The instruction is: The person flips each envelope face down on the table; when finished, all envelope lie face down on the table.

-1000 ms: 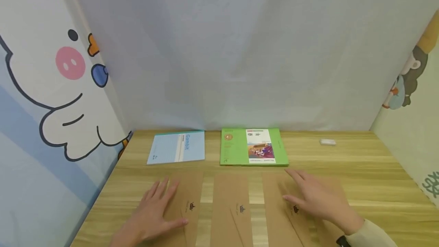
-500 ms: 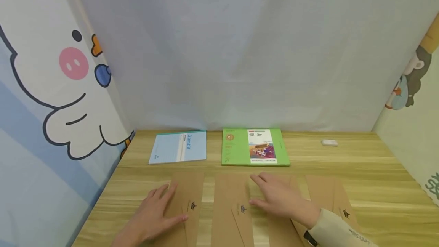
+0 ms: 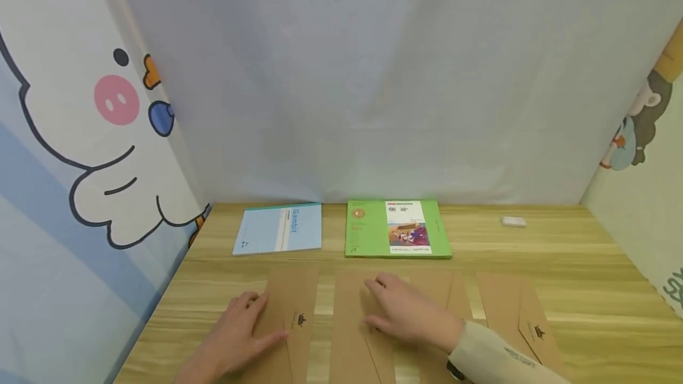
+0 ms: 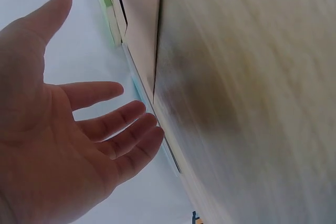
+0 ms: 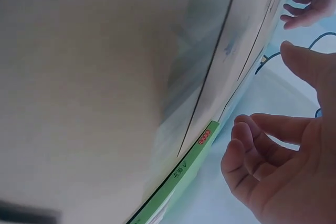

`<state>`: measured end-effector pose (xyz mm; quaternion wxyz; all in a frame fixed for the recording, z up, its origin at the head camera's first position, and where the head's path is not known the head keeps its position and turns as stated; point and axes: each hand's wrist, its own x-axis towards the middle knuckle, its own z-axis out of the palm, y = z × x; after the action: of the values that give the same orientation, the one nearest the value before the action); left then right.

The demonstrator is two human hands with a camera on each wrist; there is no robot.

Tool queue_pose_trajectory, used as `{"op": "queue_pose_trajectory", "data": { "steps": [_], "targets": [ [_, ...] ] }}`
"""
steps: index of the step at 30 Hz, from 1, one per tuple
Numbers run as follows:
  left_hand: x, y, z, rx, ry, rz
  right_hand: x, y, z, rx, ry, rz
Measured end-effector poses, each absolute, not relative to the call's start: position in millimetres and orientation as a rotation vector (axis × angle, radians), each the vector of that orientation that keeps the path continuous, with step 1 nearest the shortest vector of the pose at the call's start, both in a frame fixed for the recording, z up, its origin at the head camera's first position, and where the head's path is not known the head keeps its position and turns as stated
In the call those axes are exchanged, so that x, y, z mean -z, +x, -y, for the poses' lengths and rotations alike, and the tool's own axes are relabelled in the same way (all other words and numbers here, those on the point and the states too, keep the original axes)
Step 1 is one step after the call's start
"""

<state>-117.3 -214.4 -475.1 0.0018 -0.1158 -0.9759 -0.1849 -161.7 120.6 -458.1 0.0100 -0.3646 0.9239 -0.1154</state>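
Brown kraft-paper envelopes with small crown prints lie side by side on the wooden table. My left hand point(image 3: 235, 333) is spread at the left edge of the leftmost envelope point(image 3: 293, 289); in the left wrist view its fingers point(image 4: 113, 127) hold nothing. Over the second envelope point(image 3: 348, 307) and the gap to its right is my right hand point(image 3: 408, 313). Its fingers point(image 5: 257, 150) are loosely bent around nothing in the right wrist view. My right forearm covers part of the third envelope point(image 3: 429, 286). The rightmost envelope point(image 3: 501, 295) is a little tilted.
At the back of the table point(image 3: 587, 277) lie a light blue notebook point(image 3: 280, 230) and a green book point(image 3: 368, 230). A small white block point(image 3: 513, 221) is at the back right. A grey curtain point(image 3: 373, 88) hangs behind, with cartoon-printed walls at both sides.
My right hand has moved left, from the third envelope to the second, uncovering the rightmost one. My left hand has barely shifted. The camera view has moved slightly.
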Motion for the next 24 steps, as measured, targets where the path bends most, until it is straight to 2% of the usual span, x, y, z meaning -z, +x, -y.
{"op": "queue_pose_trajectory", "data": {
  "steps": [24],
  "targets": [
    [471,-114,219,0.763,-0.297,3.081,454,-169,-69,0.365,-1.068,-2.845]
  ]
}}
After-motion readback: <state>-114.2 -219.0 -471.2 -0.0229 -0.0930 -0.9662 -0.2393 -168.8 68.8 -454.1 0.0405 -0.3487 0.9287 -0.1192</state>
